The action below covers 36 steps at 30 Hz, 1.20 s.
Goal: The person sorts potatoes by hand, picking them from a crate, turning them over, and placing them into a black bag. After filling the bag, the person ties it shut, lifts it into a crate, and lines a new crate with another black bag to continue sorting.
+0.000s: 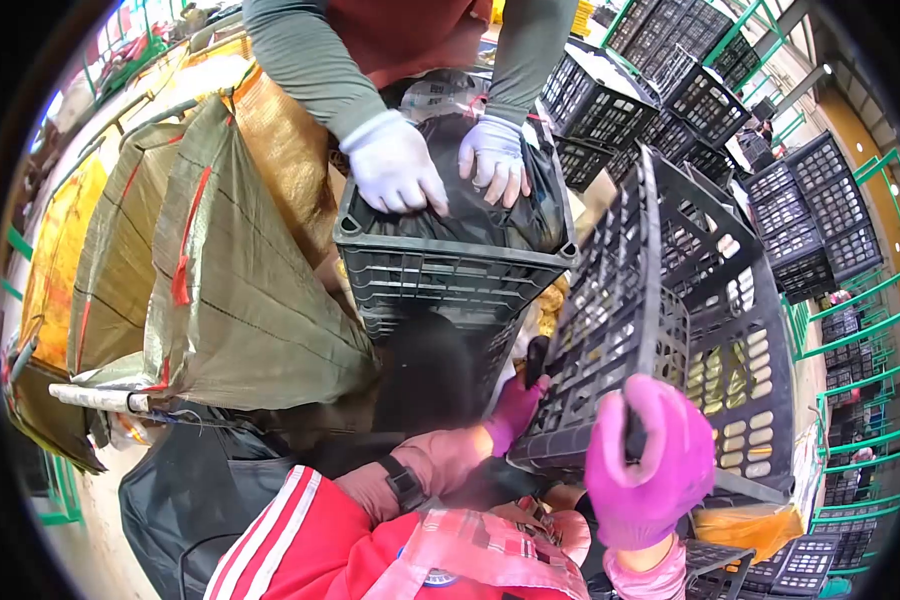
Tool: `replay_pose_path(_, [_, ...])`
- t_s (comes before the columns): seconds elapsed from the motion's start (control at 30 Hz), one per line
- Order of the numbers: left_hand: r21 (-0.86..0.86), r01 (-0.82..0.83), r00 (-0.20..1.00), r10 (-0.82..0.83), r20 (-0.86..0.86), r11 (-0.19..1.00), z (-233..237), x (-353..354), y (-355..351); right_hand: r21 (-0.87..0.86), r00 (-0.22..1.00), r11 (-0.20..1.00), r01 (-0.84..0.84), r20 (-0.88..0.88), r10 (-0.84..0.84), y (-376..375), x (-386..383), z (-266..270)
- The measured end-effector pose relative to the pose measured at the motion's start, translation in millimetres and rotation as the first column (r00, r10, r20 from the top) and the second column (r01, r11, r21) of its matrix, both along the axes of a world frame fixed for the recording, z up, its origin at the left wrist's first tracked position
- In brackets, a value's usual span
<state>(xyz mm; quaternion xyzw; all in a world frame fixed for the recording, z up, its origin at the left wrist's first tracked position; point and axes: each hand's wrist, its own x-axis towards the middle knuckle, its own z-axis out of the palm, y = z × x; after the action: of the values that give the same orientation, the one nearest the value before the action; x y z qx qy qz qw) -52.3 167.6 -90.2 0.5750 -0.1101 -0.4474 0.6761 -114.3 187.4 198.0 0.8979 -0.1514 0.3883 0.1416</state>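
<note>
A black plastic crate point(595, 330) with slotted sides stands tilted in front of me, its open side turned to the right. My right hand point(652, 462), in a purple glove, is closed with its fingers curled over the crate's near rim. At the crate's lower left side is my left hand point(515, 412), also purple-gloved, its fingers closed against the edge and partly hidden. Across from me, a co-worker's white-gloved hands point(395, 165) press on a black plastic bag point(470, 215) that fills another black crate point(450, 285).
Olive woven sacks point(240, 290) with red ties hang on a frame at the left, beside a yellow sack point(285, 140). Stacks of black crates point(810, 210) stand at the right and back. Green railings point(870, 420) run along the right. An orange bag point(750, 530) lies low at the right.
</note>
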Motion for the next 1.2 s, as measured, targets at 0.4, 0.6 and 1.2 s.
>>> replay_pose_path(0.4, [0.339, -0.234, 0.836, 0.011, 0.548, 0.911, -64.3, 13.9, -5.9, 0.325, 1.0, 0.946, 0.002, 0.002, -0.003, -28.6, -15.7, -92.5])
replay_pose_path(0.6, [-0.015, -0.487, 0.653, 0.375, 0.658, 0.873, -34.1, 27.7, 37.5, 0.592, 0.938, 0.805, 0.03, 0.262, -0.228, -76.4, -36.5, -70.8])
replay_pose_path(1.2, [0.261, 0.136, 0.607, -0.289, 0.74, 0.956, 161.4, 35.4, 90.8, 0.615, 0.844, 0.76, 0.21, -0.507, 0.176, -43.8, -88.9, -133.4])
